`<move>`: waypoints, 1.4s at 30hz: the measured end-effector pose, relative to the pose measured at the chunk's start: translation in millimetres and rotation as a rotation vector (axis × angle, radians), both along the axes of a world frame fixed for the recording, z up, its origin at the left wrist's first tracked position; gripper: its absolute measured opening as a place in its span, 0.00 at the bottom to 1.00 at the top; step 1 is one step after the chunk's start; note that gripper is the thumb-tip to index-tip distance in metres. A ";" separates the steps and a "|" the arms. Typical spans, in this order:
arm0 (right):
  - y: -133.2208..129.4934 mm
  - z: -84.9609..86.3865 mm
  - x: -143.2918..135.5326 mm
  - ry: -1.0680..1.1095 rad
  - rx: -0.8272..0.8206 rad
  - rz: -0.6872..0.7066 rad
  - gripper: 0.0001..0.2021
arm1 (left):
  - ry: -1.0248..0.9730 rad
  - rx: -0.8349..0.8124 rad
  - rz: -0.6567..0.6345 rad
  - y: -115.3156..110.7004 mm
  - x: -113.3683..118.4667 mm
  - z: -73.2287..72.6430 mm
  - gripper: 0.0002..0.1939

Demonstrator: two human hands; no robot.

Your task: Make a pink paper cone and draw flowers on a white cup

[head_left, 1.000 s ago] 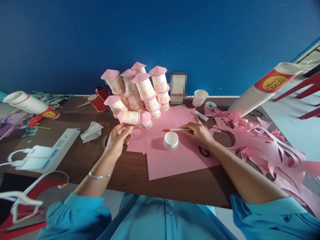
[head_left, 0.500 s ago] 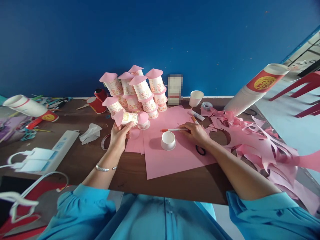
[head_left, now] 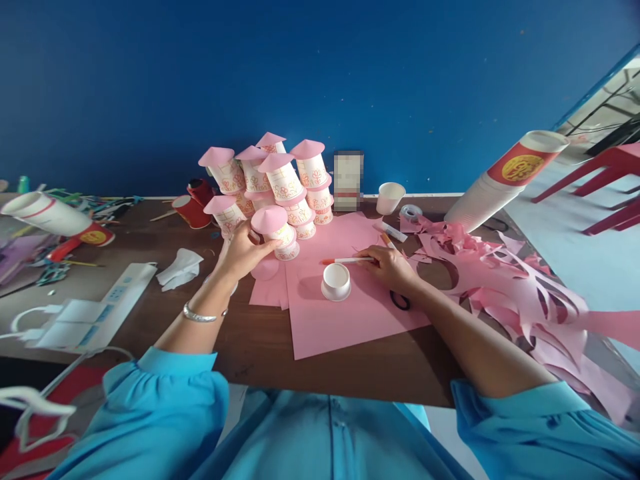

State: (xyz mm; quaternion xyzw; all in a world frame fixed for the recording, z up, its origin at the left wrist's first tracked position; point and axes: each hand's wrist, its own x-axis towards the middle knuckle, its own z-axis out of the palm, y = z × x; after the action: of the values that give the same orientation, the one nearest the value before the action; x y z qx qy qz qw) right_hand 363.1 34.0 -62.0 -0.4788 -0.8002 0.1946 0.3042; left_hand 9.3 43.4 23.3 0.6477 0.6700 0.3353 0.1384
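My left hand [head_left: 243, 252] grips a decorated paper cup [head_left: 281, 236] topped by a pink cone roof [head_left: 269, 219]. That cup is upright over a small cup section with a pink top [head_left: 287, 252], at the front of a cluster of roofed cup towers [head_left: 285, 183]. My right hand [head_left: 393, 267] is closed round an orange-and-white marker [head_left: 345, 261] and rests on a large pink sheet [head_left: 340, 327]. Just left of it, a short white cup piece [head_left: 336, 281] sits on the sheet. Black scissor handles [head_left: 400, 301] show beneath my right wrist.
Stacked paper cups [head_left: 500, 180] lean at the right beside cut pink scraps [head_left: 540, 293]. A single white cup [head_left: 391, 198], a tape roll [head_left: 411, 213] and a glue stick [head_left: 393, 231] lie behind the sheet. A power strip [head_left: 120, 300] and crumpled tissue [head_left: 181, 269] are at left.
The roofed cup in my left hand was lying tilted; it has turned upright and moved right, over the small front section. My right hand has stayed on the marker.
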 end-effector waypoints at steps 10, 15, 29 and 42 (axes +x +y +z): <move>-0.1 0.1 -0.8 0.032 -0.025 -0.006 0.10 | -0.055 0.006 -0.143 8.6 2.1 -0.5 0.18; -0.6 4.8 -0.6 0.107 -0.059 -0.023 0.09 | -0.016 0.053 -0.033 -1.7 -5.8 -9.4 0.22; -21.4 51.1 -20.8 1.097 -0.413 -0.023 0.18 | -0.021 0.290 -0.478 -56.8 74.9 6.9 0.19; -42.9 50.8 -37.1 1.163 -0.595 0.181 0.18 | -0.034 0.501 -0.666 -69.1 82.1 -8.1 0.03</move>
State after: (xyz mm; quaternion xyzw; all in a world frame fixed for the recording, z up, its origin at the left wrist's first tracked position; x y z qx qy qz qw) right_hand 326.0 -8.9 -11.1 -0.2898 -0.4547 0.6591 0.5242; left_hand 91.5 -25.6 15.2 0.8371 0.3191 0.4354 0.0886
